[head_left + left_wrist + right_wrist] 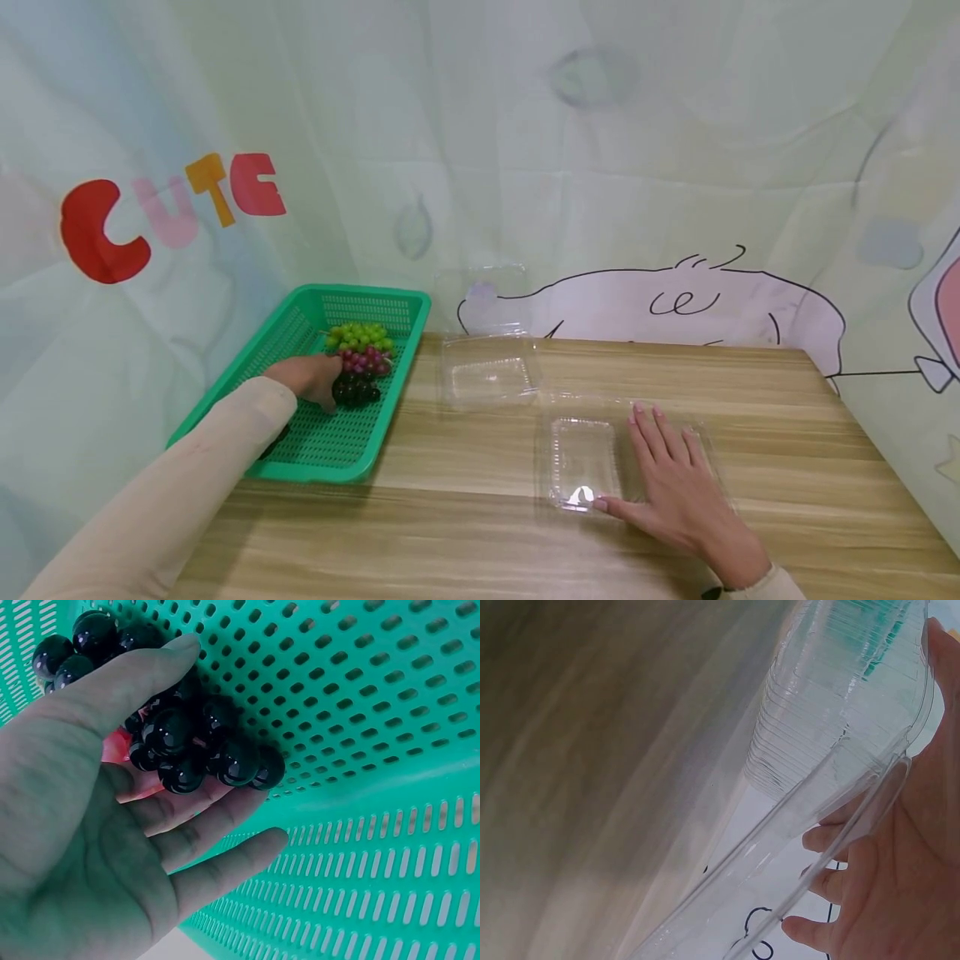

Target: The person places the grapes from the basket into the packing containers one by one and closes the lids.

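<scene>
by the basket's (318, 450) right edge, black grapes (358, 390) were pinched by the left hand (306, 377), maybe needing gentle lifting, right hand (675, 492) flat on a box (583, 458)

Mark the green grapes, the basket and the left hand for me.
Green grapes (361, 337): head view, middle of the bunch.
Basket (322, 472): head view, near rim.
Left hand (304, 379): head view, back of hand.

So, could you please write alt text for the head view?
A left hand holds black grapes in a green basket, beside red grapes and green grapes. The right hand lies spread over a clear box on a table.
</scene>
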Demonstrator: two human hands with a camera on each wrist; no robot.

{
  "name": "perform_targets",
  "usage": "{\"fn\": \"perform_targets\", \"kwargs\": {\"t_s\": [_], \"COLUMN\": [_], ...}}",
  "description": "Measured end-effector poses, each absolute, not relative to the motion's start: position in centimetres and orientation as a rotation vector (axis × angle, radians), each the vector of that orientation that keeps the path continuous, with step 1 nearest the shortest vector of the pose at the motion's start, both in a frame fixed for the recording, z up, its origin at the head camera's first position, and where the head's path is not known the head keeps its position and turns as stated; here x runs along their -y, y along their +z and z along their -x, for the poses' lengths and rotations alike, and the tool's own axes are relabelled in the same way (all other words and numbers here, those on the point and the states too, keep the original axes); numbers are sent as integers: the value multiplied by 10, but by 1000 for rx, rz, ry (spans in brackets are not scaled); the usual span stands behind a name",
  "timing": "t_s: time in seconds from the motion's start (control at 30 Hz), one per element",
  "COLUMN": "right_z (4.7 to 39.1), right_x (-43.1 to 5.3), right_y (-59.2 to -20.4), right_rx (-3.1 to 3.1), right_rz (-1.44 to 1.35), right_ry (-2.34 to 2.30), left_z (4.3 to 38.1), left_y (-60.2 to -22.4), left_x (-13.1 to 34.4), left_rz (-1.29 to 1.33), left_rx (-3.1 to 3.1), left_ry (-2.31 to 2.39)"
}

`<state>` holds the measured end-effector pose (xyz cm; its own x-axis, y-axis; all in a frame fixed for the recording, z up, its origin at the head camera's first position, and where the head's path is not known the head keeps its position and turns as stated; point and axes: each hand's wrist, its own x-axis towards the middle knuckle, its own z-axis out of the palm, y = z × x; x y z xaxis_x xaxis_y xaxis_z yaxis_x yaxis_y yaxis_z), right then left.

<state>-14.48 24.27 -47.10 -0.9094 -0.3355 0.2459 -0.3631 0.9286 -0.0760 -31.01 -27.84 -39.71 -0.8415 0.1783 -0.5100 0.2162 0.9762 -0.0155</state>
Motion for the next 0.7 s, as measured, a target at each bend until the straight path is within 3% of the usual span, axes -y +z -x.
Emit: {"fn": "perform_targets", "kwargs": {"t_s": [0.7], "right_z": [145], "right_x": [-243], "right_y": [-472], "right_rx": [2854], "right_rz": [-527], "right_ry": [165], "left_z": [312], "left_y": [-406], "left_x": [282], "left_rz": [-314], "left_rx": [-2597], "left_ry": [-141]}}
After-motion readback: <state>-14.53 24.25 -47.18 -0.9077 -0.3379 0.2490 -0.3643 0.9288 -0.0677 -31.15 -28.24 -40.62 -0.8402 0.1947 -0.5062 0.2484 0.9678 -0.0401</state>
